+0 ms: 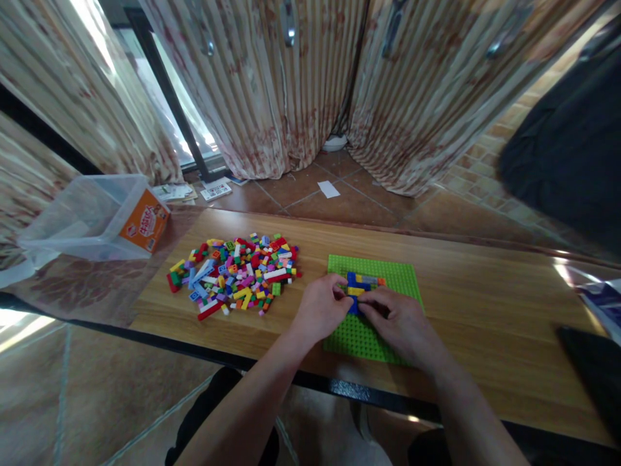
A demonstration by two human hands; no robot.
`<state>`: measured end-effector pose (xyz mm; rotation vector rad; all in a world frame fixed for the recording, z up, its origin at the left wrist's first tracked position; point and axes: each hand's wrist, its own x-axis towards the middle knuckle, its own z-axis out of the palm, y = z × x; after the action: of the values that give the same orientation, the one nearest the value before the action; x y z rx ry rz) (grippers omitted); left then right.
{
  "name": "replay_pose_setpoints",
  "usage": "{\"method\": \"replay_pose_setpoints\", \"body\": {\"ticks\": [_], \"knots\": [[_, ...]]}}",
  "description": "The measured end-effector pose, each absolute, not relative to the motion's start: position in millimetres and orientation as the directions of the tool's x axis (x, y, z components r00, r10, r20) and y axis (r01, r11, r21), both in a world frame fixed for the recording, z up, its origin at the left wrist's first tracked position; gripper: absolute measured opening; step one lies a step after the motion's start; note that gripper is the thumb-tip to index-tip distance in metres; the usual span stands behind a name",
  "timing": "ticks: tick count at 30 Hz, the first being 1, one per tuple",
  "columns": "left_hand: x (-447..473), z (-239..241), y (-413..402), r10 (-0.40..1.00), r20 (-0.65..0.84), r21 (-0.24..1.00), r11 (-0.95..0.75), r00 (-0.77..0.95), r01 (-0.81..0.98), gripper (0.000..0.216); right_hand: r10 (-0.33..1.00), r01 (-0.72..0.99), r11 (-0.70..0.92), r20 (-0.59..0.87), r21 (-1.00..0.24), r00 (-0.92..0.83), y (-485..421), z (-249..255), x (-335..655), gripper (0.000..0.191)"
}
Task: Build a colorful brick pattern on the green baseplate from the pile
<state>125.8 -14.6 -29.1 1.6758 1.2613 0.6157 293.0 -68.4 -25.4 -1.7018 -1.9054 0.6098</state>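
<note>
A green studded baseplate [371, 343] lies on the table with a small build of toy building bricks [356, 291] on it. Blue and yellow bricks make up its left part, and a row with grey and orange bricks runs off to the right at the top. From the left, my left hand [323, 305] closes its thumb and curled fingers against the blue and yellow bricks. My right hand [395, 318] pinches at the opposite side of the same bricks, fingertips close to the left ones. My fingers partly hide the lower blue brick.
A loose pile of many-coloured bricks [242, 272] spreads over the table's left part. Beyond it stands a clear plastic bin [92, 213] with an orange label. A dark flat object [589, 369] lies at the right end of the wooden table [499, 310]. Curtains hang behind.
</note>
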Motion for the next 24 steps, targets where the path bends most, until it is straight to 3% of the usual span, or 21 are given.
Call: {"method": "replay_pose_setpoints", "body": {"ticks": [10, 20, 24], "knots": [[130.4, -31.4, -12.0, 0.944, -0.139, 0.856, -0.037, 0.298, 0.516, 0.016, 0.998, 0.698, 0.01, 0.048, -0.716, 0.035, -66.6, -31.7, 287.6, 0.016], [128.9, -32.3, -15.2, 0.944, -0.108, 0.826, -0.09, 0.313, 0.557, 0.013, 1.0, 0.668, -0.013, -0.01, -0.744, 0.008, -62.6, -24.0, 287.0, 0.017], [121.4, -28.6, -16.9, 0.914, -0.089, 0.861, -0.13, 0.397, 0.493, 0.016, 0.977, 0.573, -0.028, 0.1, -0.819, 0.19, -60.1, -25.0, 304.2, 0.024]]}}
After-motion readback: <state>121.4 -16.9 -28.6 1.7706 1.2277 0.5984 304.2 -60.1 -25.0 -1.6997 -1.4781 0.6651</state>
